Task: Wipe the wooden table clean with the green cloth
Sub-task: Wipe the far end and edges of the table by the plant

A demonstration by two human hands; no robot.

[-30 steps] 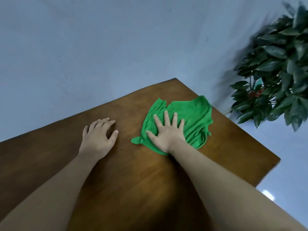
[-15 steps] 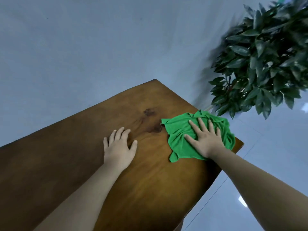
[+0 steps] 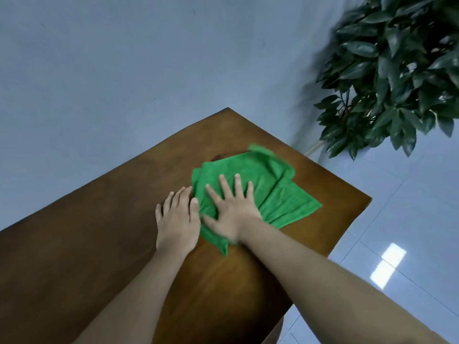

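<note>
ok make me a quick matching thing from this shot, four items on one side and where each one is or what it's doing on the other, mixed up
Column one:
1. left hand
2. right hand
3. green cloth
4. plant

Column two:
A. on the floor past the table's far right edge
B. flat on the bare wooden table, beside the cloth
C. spread out under a palm
D. pressed flat on the cloth, fingers splayed

Pairs: 1-B, 2-D, 3-C, 4-A

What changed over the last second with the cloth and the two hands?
The right hand swept the green cloth out to the table's right edge, then back inward, so it now lies beside the left hand. Nothing was grasped or released: the right palm stayed flat on the cloth, the left flat on the wood.
</note>
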